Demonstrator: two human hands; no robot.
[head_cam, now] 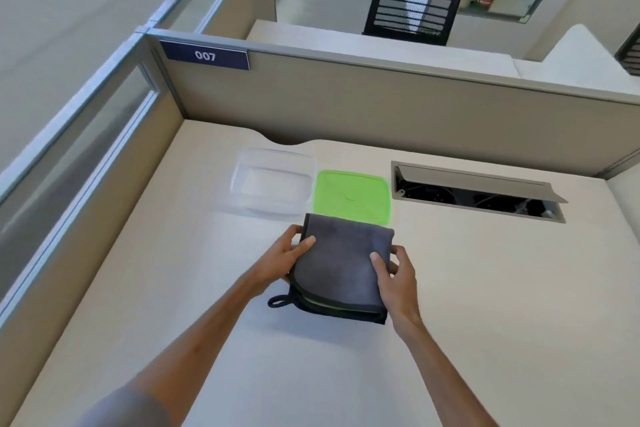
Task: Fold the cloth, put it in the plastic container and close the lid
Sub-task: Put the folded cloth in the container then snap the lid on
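A grey cloth, folded into a thick square with a hanging loop at its near left corner, is held just above the white desk. My left hand grips its left edge, thumb on top. My right hand grips its right edge, thumb on top too. Behind the cloth to the left stands a clear plastic container, open and with nothing inside. A green lid lies flat to the container's right, its near edge partly hidden by the cloth.
An open cable hatch is sunk into the desk at the back right. Beige partition walls close the desk at the back and left, with a "007" sign. A black chair stands beyond.
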